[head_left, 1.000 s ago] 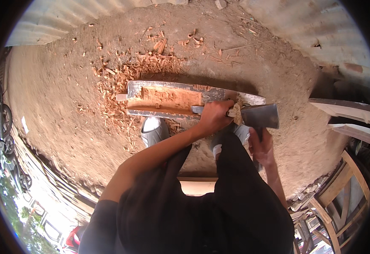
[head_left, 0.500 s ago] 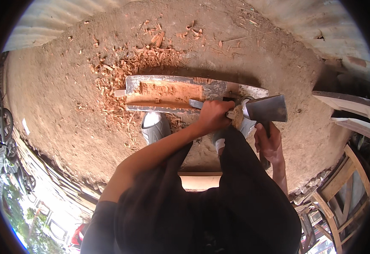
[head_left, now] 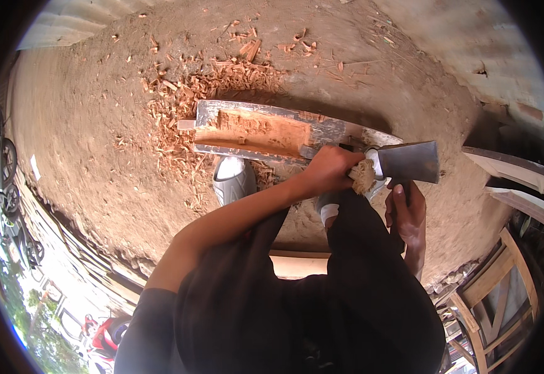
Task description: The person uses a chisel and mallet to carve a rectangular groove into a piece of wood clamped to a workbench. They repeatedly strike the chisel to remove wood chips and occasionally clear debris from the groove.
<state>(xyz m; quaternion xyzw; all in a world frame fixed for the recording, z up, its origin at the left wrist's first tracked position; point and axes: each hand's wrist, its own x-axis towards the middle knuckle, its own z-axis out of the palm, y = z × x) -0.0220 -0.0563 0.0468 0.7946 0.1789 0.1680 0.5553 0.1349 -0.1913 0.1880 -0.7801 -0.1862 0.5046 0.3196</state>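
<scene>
A long, weathered timber (head_left: 253,115) with a hollowed reddish trough lies crosswise at my feet. My left hand (head_left: 331,167) is closed on a chisel; its flat blade (head_left: 308,151) reaches toward the right end of the hollow, and its pale, battered wooden butt (head_left: 363,176) sticks out beside my hand. My right hand (head_left: 407,213) grips a dark-handled axe near my right thigh, the broad metal head (head_left: 407,162) raised just right of the chisel's butt. Grey shoes (head_left: 233,182) stand behind the timber, the right one partly hidden by the tools.
Wood shavings (head_left: 178,93) cover the dirt floor (head_left: 85,137). Corrugated sheets (head_left: 458,43) rise along the far edges. Boards (head_left: 505,162) lean at the right, with wooden frames (head_left: 496,280) below them. Motorbikes (head_left: 7,181) and stacked planks (head_left: 66,243) line the left side.
The axe and my right hand have moved up and to the right, away from the chisel's butt. The timber appears higher and slightly rightward in the picture. My left hand still grips the chisel.
</scene>
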